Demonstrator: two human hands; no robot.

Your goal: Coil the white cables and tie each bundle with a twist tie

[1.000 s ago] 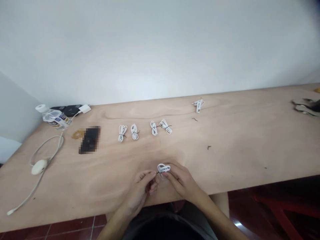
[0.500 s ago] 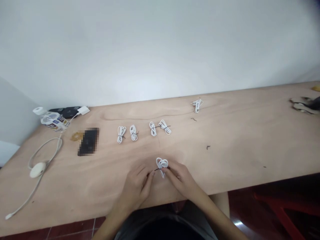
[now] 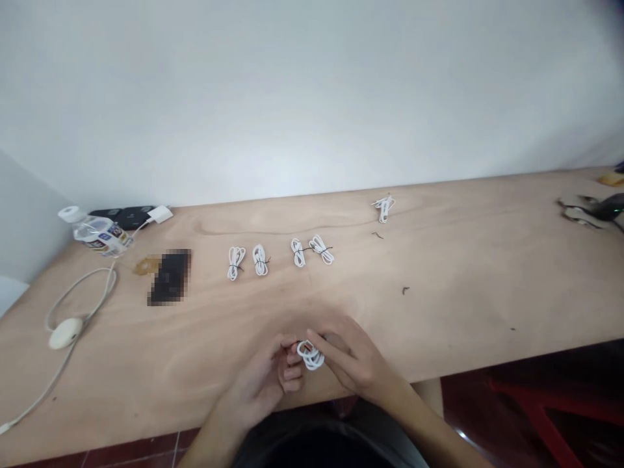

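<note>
Near the front edge of the table, my right hand (image 3: pixel 353 357) grips a coiled white cable (image 3: pixel 312 359) between thumb and fingers. My left hand (image 3: pixel 268 377) is turned partly palm-up just left of the coil, its fingers curled. Its thumb and forefinger pinch the end of a thin dark twist tie (image 3: pixel 300 341), and most of that tie is hidden by the coil and my fingers. Farther back lie several tied cable coils, among them a left one (image 3: pixel 236 262) and a right one (image 3: pixel 321 249).
Another white cable coil (image 3: pixel 385 209) lies near the wall, with loose dark twist ties (image 3: pixel 405 290) in front. On the left are a plastic bottle (image 3: pixel 100 235), a blurred-out dark object (image 3: pixel 170 276) and a long white cord (image 3: pixel 73 354). A dark, wired object (image 3: pixel 607 209) sits far right.
Both hands have drawn the cable coil closer to my body and tilted it up. My left hand has rolled from palm-down to partly palm-up.
</note>
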